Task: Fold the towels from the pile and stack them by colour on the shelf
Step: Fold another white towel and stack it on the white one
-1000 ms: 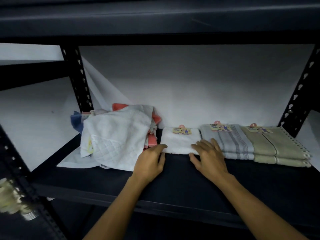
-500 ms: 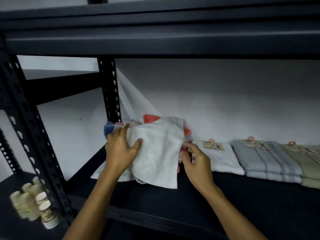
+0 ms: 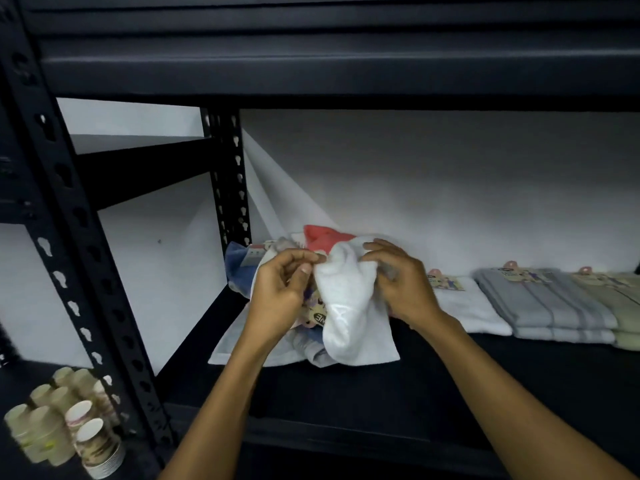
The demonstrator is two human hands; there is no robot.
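A loose pile of towels (image 3: 294, 344) lies at the left of the dark shelf (image 3: 381, 393), with a red towel (image 3: 322, 237) and a blue towel (image 3: 239, 268) showing in it. On top hangs a white towel (image 3: 349, 306). My left hand (image 3: 284, 292) pinches its upper left edge, and my right hand (image 3: 401, 282) grips its upper right part. To the right lie folded towels side by side: a white one (image 3: 467, 310), a grey striped stack (image 3: 547, 306) and a beige stack (image 3: 620, 299).
A black perforated upright (image 3: 86, 271) stands at the left front, another (image 3: 232, 188) at the back. Stacks of paper cups (image 3: 65, 431) lie on the lower left shelf. An upper shelf beam (image 3: 329, 64) runs overhead. A white wall is behind.
Both hands left the folded white towel, moved left to the pile and took hold of the white towel on top, bunching and lifting it. The view shifted left.
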